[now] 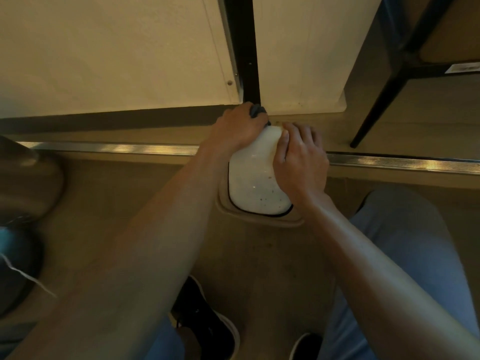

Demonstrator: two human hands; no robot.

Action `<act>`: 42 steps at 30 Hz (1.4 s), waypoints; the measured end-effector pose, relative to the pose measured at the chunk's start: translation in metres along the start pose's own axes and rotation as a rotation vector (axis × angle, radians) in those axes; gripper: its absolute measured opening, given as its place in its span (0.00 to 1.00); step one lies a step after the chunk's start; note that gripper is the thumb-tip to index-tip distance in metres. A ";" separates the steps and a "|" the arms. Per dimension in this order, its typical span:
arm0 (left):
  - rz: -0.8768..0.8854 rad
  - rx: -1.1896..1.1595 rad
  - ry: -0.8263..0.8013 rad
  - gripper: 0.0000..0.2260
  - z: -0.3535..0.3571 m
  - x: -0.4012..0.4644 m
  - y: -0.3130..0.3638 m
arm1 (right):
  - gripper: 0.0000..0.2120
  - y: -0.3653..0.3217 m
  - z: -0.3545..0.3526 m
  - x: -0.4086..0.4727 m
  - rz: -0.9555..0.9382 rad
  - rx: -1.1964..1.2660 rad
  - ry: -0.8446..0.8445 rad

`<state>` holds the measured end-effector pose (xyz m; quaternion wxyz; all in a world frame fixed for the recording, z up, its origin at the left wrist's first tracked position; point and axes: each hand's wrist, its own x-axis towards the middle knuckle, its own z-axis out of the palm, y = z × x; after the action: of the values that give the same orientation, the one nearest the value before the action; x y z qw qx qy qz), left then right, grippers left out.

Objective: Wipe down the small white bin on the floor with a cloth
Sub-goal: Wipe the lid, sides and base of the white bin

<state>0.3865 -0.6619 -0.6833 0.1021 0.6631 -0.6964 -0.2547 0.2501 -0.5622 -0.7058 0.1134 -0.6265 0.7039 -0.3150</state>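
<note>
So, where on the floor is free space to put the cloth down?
Bare floor lies between the bin's near edge and the black shoe. Another patch lies left of the left forearm, below the metal floor strip. Around the bin's far end both hands crowd.

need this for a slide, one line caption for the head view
Left hand presses a dark cloth against the far side of the white bin while the right hand steadies it.
</note>
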 end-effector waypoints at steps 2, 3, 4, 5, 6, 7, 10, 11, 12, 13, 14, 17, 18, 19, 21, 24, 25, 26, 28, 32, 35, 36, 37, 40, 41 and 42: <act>-0.013 0.138 0.039 0.18 0.005 -0.001 0.014 | 0.21 0.000 0.001 0.000 0.004 0.004 -0.002; 0.040 0.169 0.078 0.16 0.007 -0.005 0.016 | 0.21 0.000 0.001 -0.001 0.005 0.007 -0.002; 0.122 0.160 0.119 0.15 0.007 -0.013 0.014 | 0.21 -0.001 0.001 -0.001 0.004 0.010 -0.001; 0.210 0.123 0.151 0.15 0.006 -0.020 0.007 | 0.21 -0.001 0.001 -0.001 0.002 0.013 -0.001; 0.271 0.070 0.161 0.16 0.003 -0.025 -0.001 | 0.20 -0.001 0.000 -0.001 0.000 0.015 -0.003; 0.285 0.026 0.151 0.16 0.000 -0.027 -0.007 | 0.20 -0.001 -0.001 -0.001 0.001 0.014 -0.005; 0.072 0.060 0.099 0.17 0.000 -0.013 -0.001 | 0.20 -0.001 -0.001 0.000 0.010 0.010 -0.007; -0.007 0.111 0.089 0.18 0.004 -0.008 0.006 | 0.20 -0.001 -0.001 0.001 0.011 0.009 -0.007; -0.043 0.166 0.101 0.19 0.008 -0.005 0.014 | 0.20 -0.001 0.000 0.000 0.010 0.009 -0.007; -0.028 0.213 0.135 0.19 0.011 -0.006 0.020 | 0.20 -0.001 0.000 0.000 0.008 0.008 -0.007; 0.029 0.241 0.175 0.18 0.014 -0.011 0.023 | 0.20 -0.002 0.000 0.000 0.006 0.009 -0.004; 0.304 0.221 0.305 0.18 0.014 -0.037 0.010 | 0.20 -0.002 0.000 -0.001 0.004 0.007 0.001; 0.377 0.198 0.324 0.18 0.012 -0.045 -0.001 | 0.20 -0.002 -0.001 -0.001 0.004 0.006 0.000; 0.427 0.168 0.324 0.19 0.010 -0.051 -0.011 | 0.20 -0.002 -0.001 -0.001 0.004 0.007 -0.002; 0.420 0.088 0.297 0.20 0.007 -0.057 -0.025 | 0.20 -0.001 -0.002 -0.001 0.001 0.007 -0.010; 0.170 0.046 0.237 0.18 0.005 -0.036 -0.014 | 0.19 -0.001 -0.002 0.000 0.002 0.012 -0.014; 0.083 0.070 0.226 0.18 0.006 -0.028 -0.006 | 0.19 -0.001 -0.002 0.000 0.004 0.013 -0.012; 0.034 0.102 0.224 0.18 0.009 -0.023 0.002 | 0.19 -0.001 -0.002 0.000 0.007 0.011 -0.010; 0.075 0.175 0.268 0.19 0.015 -0.027 0.013 | 0.20 -0.002 -0.001 0.000 0.012 0.002 -0.003; 0.395 0.189 0.347 0.20 0.014 -0.060 -0.007 | 0.20 -0.003 0.000 0.000 0.006 -0.001 -0.003; 0.368 0.105 0.277 0.20 0.006 -0.059 -0.025 | 0.20 -0.002 -0.001 0.000 0.004 0.007 -0.006; 0.299 0.079 0.280 0.20 0.006 -0.053 -0.023 | 0.19 -0.001 -0.001 0.000 0.005 0.010 -0.007; 0.227 0.063 0.292 0.20 0.007 -0.048 -0.018 | 0.19 0.000 -0.001 0.001 0.006 0.013 -0.007; 0.232 0.048 0.363 0.19 0.019 -0.059 -0.007 | 0.20 0.000 -0.001 0.001 0.001 0.012 -0.008; 0.298 0.053 0.383 0.18 0.022 -0.069 -0.010 | 0.20 -0.001 -0.001 0.000 -0.003 0.013 -0.007; 0.375 0.077 0.391 0.18 0.024 -0.079 -0.018 | 0.20 -0.001 -0.002 0.000 -0.006 0.012 -0.006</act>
<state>0.3980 -0.5795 -0.6971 0.2548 0.5627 -0.7831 -0.0719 0.2499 -0.5620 -0.7039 0.1183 -0.6288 0.6996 -0.3180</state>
